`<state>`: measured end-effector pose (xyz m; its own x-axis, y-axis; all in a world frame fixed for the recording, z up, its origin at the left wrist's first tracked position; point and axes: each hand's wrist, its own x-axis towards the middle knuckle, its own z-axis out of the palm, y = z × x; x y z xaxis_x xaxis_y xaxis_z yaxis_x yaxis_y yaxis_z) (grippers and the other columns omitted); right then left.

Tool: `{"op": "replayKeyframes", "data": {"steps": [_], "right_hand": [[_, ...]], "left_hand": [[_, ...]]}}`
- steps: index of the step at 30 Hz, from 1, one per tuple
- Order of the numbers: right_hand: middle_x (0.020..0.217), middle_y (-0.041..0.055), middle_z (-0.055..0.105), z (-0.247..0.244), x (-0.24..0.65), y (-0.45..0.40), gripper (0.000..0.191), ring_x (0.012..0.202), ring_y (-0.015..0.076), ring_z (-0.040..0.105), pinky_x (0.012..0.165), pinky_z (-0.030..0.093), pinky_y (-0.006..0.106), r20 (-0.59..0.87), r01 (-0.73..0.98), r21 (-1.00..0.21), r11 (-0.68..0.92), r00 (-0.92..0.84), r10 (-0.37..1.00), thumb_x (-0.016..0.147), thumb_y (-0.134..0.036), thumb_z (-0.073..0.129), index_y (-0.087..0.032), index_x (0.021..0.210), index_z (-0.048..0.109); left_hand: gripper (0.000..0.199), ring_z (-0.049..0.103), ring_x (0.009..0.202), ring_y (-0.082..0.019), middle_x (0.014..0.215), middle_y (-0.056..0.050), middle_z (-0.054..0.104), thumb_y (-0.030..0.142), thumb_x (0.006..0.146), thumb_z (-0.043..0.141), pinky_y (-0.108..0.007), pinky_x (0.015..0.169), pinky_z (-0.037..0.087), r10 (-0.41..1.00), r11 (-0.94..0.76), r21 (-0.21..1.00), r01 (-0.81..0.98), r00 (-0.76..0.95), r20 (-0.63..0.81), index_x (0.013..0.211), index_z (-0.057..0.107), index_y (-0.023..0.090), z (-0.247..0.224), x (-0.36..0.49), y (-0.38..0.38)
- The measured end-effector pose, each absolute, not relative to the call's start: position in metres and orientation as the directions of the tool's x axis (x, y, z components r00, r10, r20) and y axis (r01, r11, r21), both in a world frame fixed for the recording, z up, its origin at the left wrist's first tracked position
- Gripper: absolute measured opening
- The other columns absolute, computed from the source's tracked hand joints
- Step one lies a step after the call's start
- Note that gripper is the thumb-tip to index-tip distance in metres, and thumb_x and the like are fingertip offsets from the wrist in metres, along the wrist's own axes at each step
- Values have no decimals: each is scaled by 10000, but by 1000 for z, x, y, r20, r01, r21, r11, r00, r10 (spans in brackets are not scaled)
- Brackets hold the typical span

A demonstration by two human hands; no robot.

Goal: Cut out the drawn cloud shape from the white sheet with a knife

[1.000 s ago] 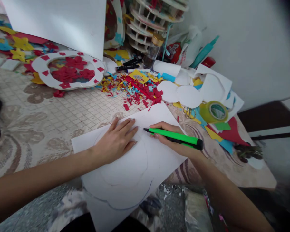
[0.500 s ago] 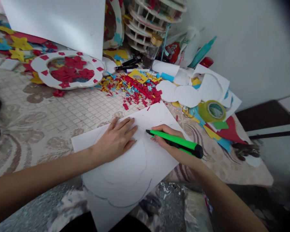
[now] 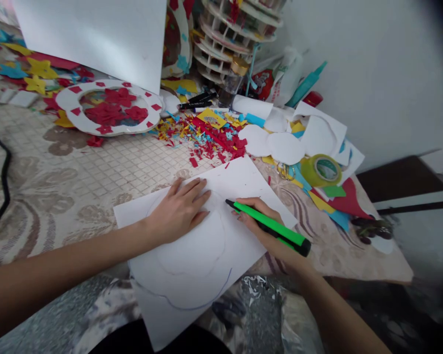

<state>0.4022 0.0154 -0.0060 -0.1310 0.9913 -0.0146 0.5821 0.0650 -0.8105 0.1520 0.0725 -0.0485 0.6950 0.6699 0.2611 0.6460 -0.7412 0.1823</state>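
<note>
A white sheet (image 3: 192, 255) with curved pencil and blue outlines lies at the table's front edge, its lower corner hanging past it. My left hand (image 3: 179, 211) rests flat on the sheet's upper left part, fingers spread, holding nothing. In my right hand (image 3: 256, 214) is a green and black pen-shaped tool (image 3: 273, 223), its dark tip at the sheet near the upper right of the pencil outline. The tool's back end points to the lower right.
Beyond the sheet lie paper scraps (image 3: 221, 137), a scalloped frame (image 3: 68, 105) with red pieces, and a tape roll (image 3: 323, 169). A tiered rack (image 3: 225, 39) stands behind. A black cable (image 3: 7, 172) runs at the left.
The green tool's back end has swung slightly downward with my right hand, its tip still near the outline. My left hand stays flat on the sheet. The whole view has shifted slightly.
</note>
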Motion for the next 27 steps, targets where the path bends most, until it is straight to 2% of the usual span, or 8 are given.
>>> {"op": "replayKeyframes", "data": {"steps": [4, 7, 10, 13, 15, 21, 24, 27], "right_hand": [[1111, 61, 722, -21, 405, 3, 317, 1097, 234, 668, 971, 528, 404, 81, 525, -849, 65, 8, 997, 932, -279, 610, -261, 1248, 631], [1098, 73, 725, -27, 412, -2, 317, 1127, 256, 661, 1004, 507, 446, 208, 524, -845, 103, 146, 967, 935, -308, 608, -263, 1248, 628], [1027, 79, 741, -30, 424, -6, 295, 1100, 273, 676, 985, 511, 474, 338, 576, -806, 137, 258, 905, 943, -320, 586, -253, 1226, 638], [952, 78, 751, -34, 437, -14, 279, 1009, 280, 710, 960, 517, 500, 397, 605, -785, 130, 331, 856, 949, -300, 561, -228, 1206, 644], [930, 80, 751, -37, 444, -21, 269, 980, 288, 717, 944, 518, 511, 414, 622, -775, 111, 367, 833, 943, -303, 563, -214, 1179, 655], [863, 83, 748, -42, 443, -38, 261, 1018, 304, 695, 974, 473, 527, 393, 608, -793, 45, 454, 800, 930, -348, 556, -205, 1115, 673], [838, 78, 752, -41, 433, -36, 280, 919, 287, 709, 957, 471, 530, 291, 458, -889, 32, 508, 811, 939, -333, 528, -207, 1167, 631], [887, 76, 759, -41, 422, -26, 316, 822, 256, 720, 947, 484, 531, 234, 248, -960, 128, 463, 855, 959, -319, 447, -221, 1231, 577]], "left_hand": [[416, 451, 1371, -355, 1466, -201, 493, 319, 1005, 451, -602, 1118, 331, 672, -739, 187, 647, 691, 267, 1338, 582, 107, -49, 151, 73], [415, 451, 1374, -345, 1468, -186, 497, 326, 1005, 442, -591, 1123, 332, 675, -737, 209, 642, 689, 266, 1337, 582, 121, -50, 150, 74], [426, 445, 1382, -330, 1472, -170, 498, 345, 1008, 430, -578, 1139, 319, 681, -732, 243, 636, 680, 272, 1353, 562, 131, -48, 150, 75], [522, 415, 1409, -313, 1502, -177, 459, 414, 1013, 413, -581, 1159, 296, 691, -722, 321, 613, 664, 286, 1448, 443, 127, -43, 146, 76], [565, 385, 1431, -304, 1521, -181, 431, 452, 1014, 400, -587, 1169, 279, 709, -703, 367, 609, 643, 291, 1475, 394, 126, -38, 141, 76], [522, 421, 1408, -298, 1492, -158, 477, 459, 1000, 421, -568, 1159, 325, 786, -617, 405, 674, 549, 284, 1407, 475, 136, -37, 113, 70], [503, 460, 1379, -291, 1462, -163, 509, 445, 996, 442, -530, 1152, 363, 785, -618, 412, 669, 543, 298, 1380, 505, 126, -44, 104, 60], [486, 448, 1386, -296, 1460, -150, 512, 426, 991, 460, -513, 1132, 406, 795, -607, 422, 674, 515, 321, 1387, 500, 146, -49, 101, 48]]}}
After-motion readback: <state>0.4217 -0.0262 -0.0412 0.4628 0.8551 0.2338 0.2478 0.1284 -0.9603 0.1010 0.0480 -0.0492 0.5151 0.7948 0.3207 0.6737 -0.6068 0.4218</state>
